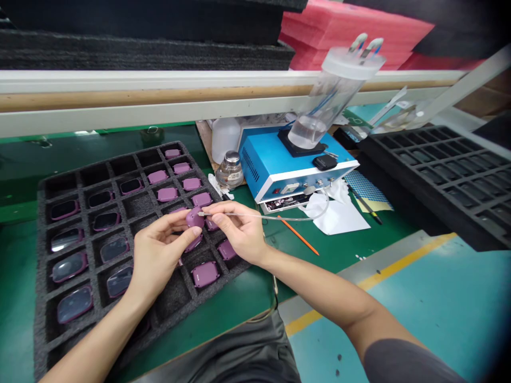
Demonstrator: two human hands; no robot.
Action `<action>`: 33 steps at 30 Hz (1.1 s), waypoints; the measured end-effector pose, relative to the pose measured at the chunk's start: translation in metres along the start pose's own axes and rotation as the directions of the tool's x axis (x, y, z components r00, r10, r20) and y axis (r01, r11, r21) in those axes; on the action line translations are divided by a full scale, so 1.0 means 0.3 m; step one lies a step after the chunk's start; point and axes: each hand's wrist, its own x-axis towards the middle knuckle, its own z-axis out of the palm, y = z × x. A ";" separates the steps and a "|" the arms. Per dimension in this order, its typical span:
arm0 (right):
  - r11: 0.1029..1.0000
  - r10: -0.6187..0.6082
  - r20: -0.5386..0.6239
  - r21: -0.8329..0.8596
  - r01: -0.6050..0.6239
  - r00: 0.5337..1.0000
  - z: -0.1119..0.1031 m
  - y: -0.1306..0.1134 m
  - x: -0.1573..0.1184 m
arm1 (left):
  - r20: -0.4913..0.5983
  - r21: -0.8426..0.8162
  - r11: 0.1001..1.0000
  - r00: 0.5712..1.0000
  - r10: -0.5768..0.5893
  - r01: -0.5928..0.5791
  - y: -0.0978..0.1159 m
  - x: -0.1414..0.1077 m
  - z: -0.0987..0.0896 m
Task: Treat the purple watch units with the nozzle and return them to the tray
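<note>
Above a black foam tray (138,205), my left hand (159,250) pinches a small purple case (194,218) between thumb and fingers. My right hand (239,230) grips a thin dispensing tube (271,217), its light-coloured tip touching or very near the case. Several purple cases lie in the tray's right compartments, such as one (205,274) below my hands. Cases with dark or glossy screens fill compartments on the left, among them one (74,304) near the front. Some compartments hold nothing.
A blue dispenser box (267,159) carries a clear cylinder (319,106). Nearby are a glass jar (230,171), a white bottle (224,139), white paper (339,215) and an orange stick (298,235). Another black tray (451,159) is at right; a shelf rail (151,98) crosses behind.
</note>
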 end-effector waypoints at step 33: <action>1.000 0.013 -0.010 0.008 -0.013 1.000 -0.005 -0.016 -0.023 | 0.011 0.009 0.998 0.998 0.055 -0.055 0.002 -0.003 0.011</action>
